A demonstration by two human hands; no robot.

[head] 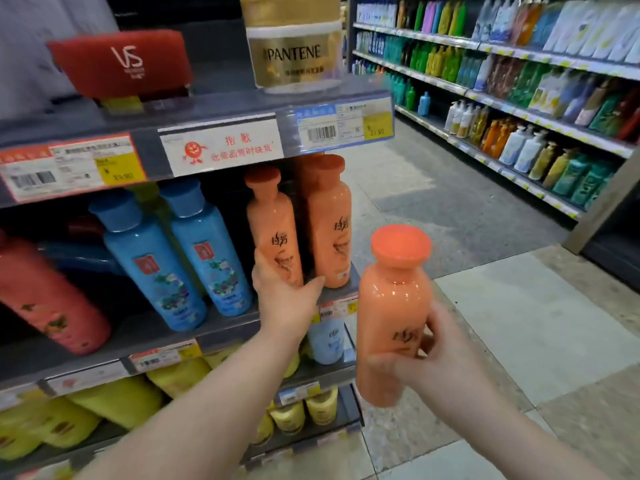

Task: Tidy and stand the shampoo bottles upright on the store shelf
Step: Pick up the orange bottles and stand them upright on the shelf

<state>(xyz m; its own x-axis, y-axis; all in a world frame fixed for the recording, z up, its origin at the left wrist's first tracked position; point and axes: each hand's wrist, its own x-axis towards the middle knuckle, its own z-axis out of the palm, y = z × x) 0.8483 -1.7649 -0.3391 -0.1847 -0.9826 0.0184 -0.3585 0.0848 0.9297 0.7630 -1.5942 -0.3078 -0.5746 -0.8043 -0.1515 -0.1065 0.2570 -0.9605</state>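
Blue bottles (207, 254) lean just left of the left hand (287, 303), whose fingers clamp the foot of an orange bottle (272, 226) on the shelf (138, 332). Fingers of the right hand (436, 358) wrap a second orange bottle (394, 306), off the shelf.

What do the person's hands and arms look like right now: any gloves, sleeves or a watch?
The left hand and right hand are bare: no gloves, and no rings that I can make out in the blur. The left arm and right arm run uncovered to the frame's bottom edge, with no sleeve, watch or wristband in view.
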